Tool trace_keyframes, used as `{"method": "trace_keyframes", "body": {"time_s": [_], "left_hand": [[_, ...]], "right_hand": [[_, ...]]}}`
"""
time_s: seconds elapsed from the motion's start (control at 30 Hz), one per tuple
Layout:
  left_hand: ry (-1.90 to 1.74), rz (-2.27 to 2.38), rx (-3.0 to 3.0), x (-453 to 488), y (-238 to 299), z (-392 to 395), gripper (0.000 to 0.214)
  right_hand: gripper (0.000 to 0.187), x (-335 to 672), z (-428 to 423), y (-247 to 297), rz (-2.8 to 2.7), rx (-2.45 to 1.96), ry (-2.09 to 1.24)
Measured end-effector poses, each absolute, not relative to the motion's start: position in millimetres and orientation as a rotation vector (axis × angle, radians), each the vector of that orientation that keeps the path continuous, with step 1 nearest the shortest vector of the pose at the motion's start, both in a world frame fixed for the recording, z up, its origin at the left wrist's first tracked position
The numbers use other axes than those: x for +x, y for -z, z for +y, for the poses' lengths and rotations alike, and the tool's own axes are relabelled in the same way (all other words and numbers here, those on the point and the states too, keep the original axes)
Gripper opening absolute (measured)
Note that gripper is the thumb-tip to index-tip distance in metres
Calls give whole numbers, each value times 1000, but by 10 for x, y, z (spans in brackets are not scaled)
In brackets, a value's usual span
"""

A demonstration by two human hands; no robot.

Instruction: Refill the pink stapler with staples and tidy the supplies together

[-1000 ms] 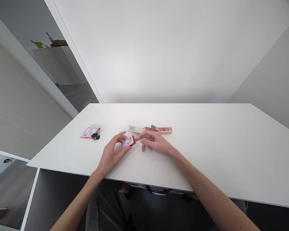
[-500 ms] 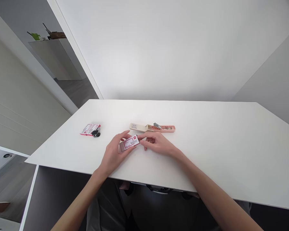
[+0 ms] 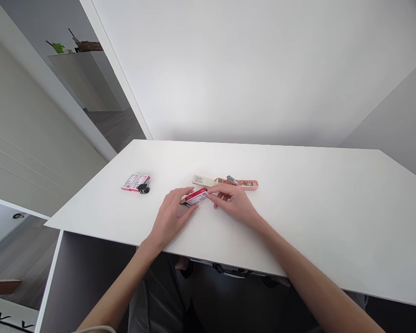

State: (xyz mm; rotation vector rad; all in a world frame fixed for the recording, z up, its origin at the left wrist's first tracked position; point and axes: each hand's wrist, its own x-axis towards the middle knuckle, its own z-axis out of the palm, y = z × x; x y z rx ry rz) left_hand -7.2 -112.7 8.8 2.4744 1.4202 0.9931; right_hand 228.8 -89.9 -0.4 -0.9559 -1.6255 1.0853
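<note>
A small red-and-white cardboard box [image 3: 196,197] is held just above the white table, tilted with its right end higher. My left hand [image 3: 171,213] curves round its left end, thumb below and fingers above. At the box's right end, the fingertips of my right hand [image 3: 233,201] pinch the edge. Just behind the hands lies an opened long case, with a cream lid [image 3: 203,181] and a pink tray [image 3: 248,185]. Small metal pieces rest in the tray, and a silver clipper-like tool [image 3: 232,180] leans up out of it.
Similar red-and-white boxes [image 3: 133,182] lie on the left of the white table [image 3: 315,208], with a small black object [image 3: 143,188] against them. A white wall [image 3: 246,69] rises behind the table, whose front edge runs under my forearms.
The box has been turned in my hands, so its red side now shows along the top. Both hands have shifted slightly right and up in view as the camera moved.
</note>
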Motion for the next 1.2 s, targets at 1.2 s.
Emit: {"method": "trace_keyframes", "body": {"time_s": [1.2], "left_hand": [[-868,1466,1918,-84,-265,-1190,35]], "right_hand": [[34,2384,-835,7,-1407,-833,-1374]]}}
